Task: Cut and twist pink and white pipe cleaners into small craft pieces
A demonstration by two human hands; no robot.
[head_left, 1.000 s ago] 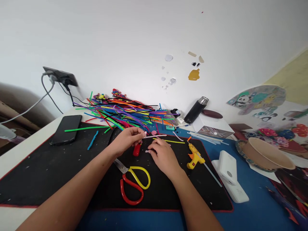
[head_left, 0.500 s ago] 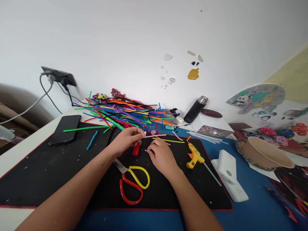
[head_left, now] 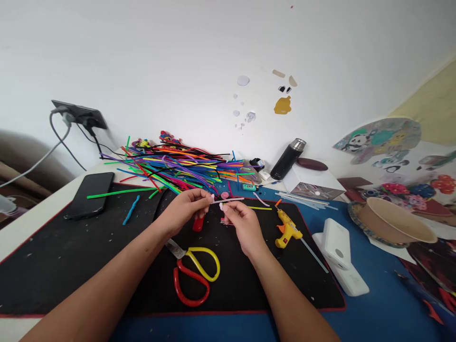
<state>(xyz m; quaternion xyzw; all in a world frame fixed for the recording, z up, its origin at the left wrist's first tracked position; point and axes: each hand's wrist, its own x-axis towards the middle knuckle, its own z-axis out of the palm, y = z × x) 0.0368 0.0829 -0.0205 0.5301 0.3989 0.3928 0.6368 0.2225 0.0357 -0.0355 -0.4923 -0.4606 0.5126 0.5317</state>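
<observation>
My left hand (head_left: 185, 209) pinches one end of a pale pink pipe cleaner (head_left: 231, 200), held level just above the black mat (head_left: 71, 256). My right hand (head_left: 242, 225) is raised beside it, its fingers pinched on a small pink piece under the stem. A small red lighter (head_left: 198, 224) lies on the mat below my left hand. Red and yellow scissors (head_left: 194, 275) lie on the mat in front of both hands.
A heap of coloured pipe cleaners (head_left: 178, 168) fills the back of the table. A yellow glue gun (head_left: 287, 230), white power bank (head_left: 338, 249), black phone (head_left: 87, 194), black flask (head_left: 287, 159) and a paper bowl (head_left: 395, 225) lie around.
My right hand has lifted off the mat with a small pink piece and come up to the pink pipe cleaner. My left hand stays almost where it was.
</observation>
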